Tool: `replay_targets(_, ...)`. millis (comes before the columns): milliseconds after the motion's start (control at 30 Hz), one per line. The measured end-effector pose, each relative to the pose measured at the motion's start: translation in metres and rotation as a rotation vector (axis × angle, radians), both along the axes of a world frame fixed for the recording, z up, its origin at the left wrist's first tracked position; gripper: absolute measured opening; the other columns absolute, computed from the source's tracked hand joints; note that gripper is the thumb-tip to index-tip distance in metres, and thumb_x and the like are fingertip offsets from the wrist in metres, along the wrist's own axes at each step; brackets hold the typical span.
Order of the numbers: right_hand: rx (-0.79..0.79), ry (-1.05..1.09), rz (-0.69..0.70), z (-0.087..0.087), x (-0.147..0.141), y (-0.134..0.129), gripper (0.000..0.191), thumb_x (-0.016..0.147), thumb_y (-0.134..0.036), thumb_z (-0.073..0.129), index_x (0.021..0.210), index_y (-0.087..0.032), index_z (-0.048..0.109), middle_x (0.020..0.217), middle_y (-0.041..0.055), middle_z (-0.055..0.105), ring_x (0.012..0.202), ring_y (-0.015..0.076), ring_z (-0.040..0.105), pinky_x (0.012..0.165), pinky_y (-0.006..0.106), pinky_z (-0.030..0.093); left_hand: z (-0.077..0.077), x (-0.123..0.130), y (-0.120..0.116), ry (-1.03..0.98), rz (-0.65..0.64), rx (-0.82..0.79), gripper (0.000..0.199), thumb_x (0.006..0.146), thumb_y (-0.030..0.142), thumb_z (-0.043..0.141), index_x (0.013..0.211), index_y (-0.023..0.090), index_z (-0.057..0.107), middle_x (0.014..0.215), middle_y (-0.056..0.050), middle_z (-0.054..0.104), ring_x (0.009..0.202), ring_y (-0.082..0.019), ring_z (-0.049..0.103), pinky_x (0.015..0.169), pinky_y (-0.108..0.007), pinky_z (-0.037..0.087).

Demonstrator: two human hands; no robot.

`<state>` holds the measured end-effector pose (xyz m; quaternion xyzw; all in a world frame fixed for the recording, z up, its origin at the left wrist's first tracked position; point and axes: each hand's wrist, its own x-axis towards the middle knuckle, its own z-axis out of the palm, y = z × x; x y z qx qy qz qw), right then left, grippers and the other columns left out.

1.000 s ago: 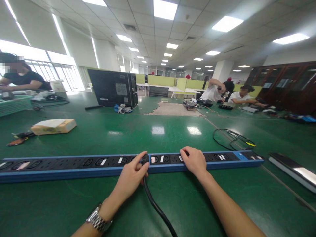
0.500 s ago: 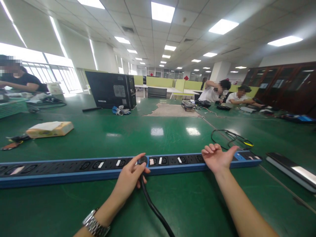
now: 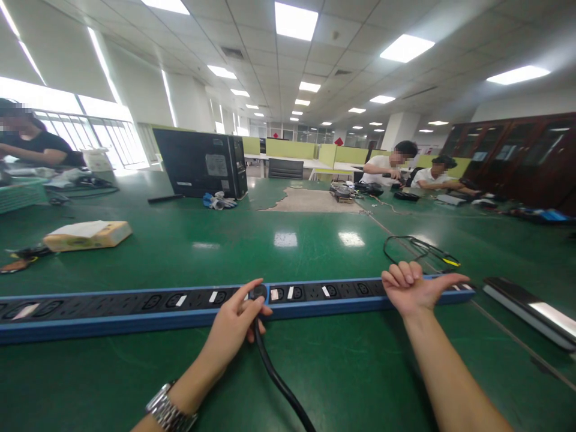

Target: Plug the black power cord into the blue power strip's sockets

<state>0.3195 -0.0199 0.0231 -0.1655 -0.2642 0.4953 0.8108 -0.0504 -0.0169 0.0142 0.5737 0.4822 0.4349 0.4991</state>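
Note:
A long blue power strip (image 3: 342, 307) with black sockets lies across the green table. My left hand (image 3: 236, 321), with a metal watch on its wrist, is closed around the black plug (image 3: 258, 292) at the middle of the strip. From that plug a thick black cord (image 3: 281, 378) runs down toward me. How deep the plug sits in the strip is hidden by my fingers. My right hand (image 3: 411, 291) is palm up by the strip's right part, fingers loosely curled, thumb stretched out to the right. Nothing shows in it.
Right of the strip lies a flat dark device (image 3: 526, 312). A thin black cable (image 3: 400, 240) is coiled behind my right hand. Farther back are a tissue pack (image 3: 87, 235), blue-grey gloves (image 3: 219, 201) and a black computer case (image 3: 198, 165). Several people sit around the table.
My right hand has shifted right along the strip, its fingers curling more and its thumb reaching farther out. The left hand keeps its place on the plug.

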Motion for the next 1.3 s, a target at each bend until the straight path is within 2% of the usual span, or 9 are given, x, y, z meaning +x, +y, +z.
replay_targets(200, -0.001, 0.019, 0.008, 0.0, -0.004, 0.001, 0.077, 0.049, -0.096, 0.041, 0.045, -0.019, 0.034, 0.038, -0.0057, 0.035, 0.038, 0.007, 0.029, 0.039, 0.026, 0.027, -0.003, -0.001, 0.002, 0.0, -0.011, 0.01, 0.066, 0.08, 0.048, 0.057, 0.135, 0.015, 0.042, 0.078, -0.005, 0.071, 0.051, -0.015, 0.062, 0.04, -0.021, 0.042)
replay_targets(600, 0.01, 0.053, -0.046, -0.002, 0.015, -0.002, 0.077, 0.049, -0.096, 0.04, 0.047, -0.019, 0.031, 0.038, -0.0066, 0.035, 0.038, 0.0065, 0.027, 0.039, 0.026, 0.028, -0.005, -0.001, 0.002, 0.001, -0.007, 0.015, 0.067, 0.08, 0.048, 0.057, 0.135, 0.015, 0.041, 0.079, -0.005, 0.071, 0.052, -0.015, 0.063, 0.04, -0.021, 0.043)
replay_targets(1300, -0.012, 0.076, 0.009, -0.006, 0.012, 0.0, 0.077, 0.044, -0.094, 0.049, 0.05, -0.02, 0.031, 0.042, -0.0071, 0.037, 0.04, 0.0072, 0.033, 0.041, 0.025, 0.034, -0.003, 0.0, 0.0, -0.007, -0.014, 0.016, 0.066, 0.08, 0.048, 0.057, 0.136, 0.015, 0.041, 0.078, -0.005, 0.071, 0.052, -0.014, 0.063, 0.041, -0.021, 0.042)
